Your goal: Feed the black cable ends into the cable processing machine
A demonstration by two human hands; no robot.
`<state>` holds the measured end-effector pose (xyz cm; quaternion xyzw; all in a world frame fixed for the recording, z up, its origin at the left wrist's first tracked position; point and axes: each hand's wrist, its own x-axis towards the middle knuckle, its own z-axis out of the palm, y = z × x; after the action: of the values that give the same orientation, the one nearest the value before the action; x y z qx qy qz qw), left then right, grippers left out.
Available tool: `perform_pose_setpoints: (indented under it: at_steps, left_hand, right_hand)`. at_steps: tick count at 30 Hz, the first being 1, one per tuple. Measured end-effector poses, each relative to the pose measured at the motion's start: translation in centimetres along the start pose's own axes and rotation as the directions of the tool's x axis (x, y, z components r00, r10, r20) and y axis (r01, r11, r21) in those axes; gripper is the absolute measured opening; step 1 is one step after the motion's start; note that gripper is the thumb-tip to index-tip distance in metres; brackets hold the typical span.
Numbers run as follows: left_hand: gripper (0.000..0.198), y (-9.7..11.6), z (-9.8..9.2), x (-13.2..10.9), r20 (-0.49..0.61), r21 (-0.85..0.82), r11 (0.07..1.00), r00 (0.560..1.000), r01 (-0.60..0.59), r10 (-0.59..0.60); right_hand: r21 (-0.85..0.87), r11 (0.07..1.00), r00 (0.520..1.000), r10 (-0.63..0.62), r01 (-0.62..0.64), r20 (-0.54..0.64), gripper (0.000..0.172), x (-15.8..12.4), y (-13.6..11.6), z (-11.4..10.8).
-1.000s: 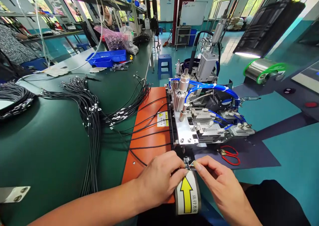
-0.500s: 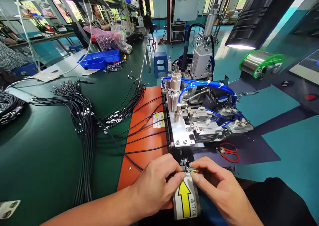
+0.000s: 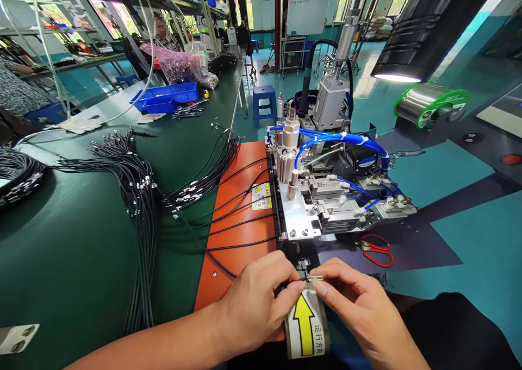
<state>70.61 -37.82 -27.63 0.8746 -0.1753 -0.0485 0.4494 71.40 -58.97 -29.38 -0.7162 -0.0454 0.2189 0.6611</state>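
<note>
My left hand (image 3: 265, 299) pinches the end of a black cable (image 3: 222, 265) between thumb and forefinger. From that end thin coloured wires (image 3: 316, 277) stick out to the right, and my right hand (image 3: 353, 299) is closed on them with thumb and forefinger. Both hands meet above a metal guide with a yellow arrow label (image 3: 304, 326). Just beyond the fingertips is the front of a machine (image 3: 299, 218) with metal cylinders and blue air tubes. Several black cables run across its orange plate (image 3: 240, 196) into its left side.
Bundles of black cables (image 3: 142, 212) lie on the green table (image 3: 81, 267) to the left. Red-handled scissors (image 3: 375, 250) rest right of the machine. A solder wire spool (image 3: 428, 104) and black lamp (image 3: 411, 38) stand at right. Behind are a blue tray (image 3: 167, 95) and a seated person (image 3: 163, 36).
The coloured wires now lie a little straighter and closer together between my fingers. Both hands stay almost in place; the whole view has shifted slightly.
</note>
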Motion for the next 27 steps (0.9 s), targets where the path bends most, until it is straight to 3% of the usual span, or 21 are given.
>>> perform_pose_setpoints:
  at_steps: [27]
  left_hand:
    - [0.014,0.02,-0.01,0.0,-0.007,0.008,1.0,1.0,-0.007,0.007]
  right_hand:
    - [0.068,0.998,1.0,0.007,-0.005,-0.025,0.021,-0.01,0.39,0.25]
